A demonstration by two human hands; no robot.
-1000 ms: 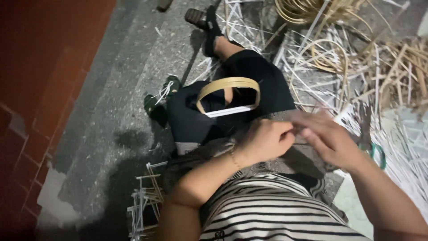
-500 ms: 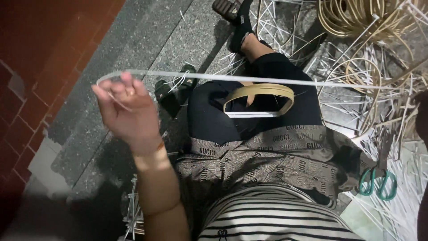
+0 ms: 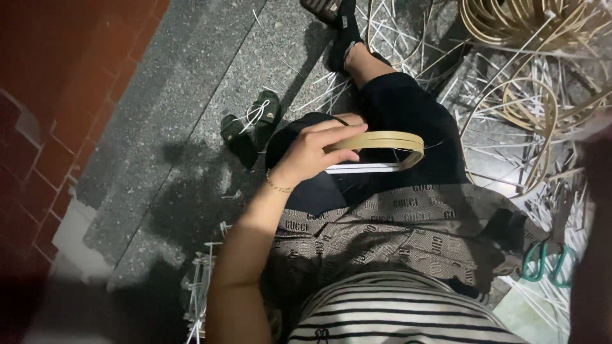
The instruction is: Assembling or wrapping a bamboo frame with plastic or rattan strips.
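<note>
Left hand (image 3: 312,151) grips bamboo hoop (image 3: 389,141) — hoop extends right, over lap.

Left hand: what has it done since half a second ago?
The left hand let go of the long white strip it held out to the side and came back to the lap, fingers now on the tan hoop. The hoop stayed on the knee; the right hand is out of view.

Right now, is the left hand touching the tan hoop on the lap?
Touching. The head view shows the left hand with its fingers lying on the near end of the tan hoop, no gap between them.
</note>
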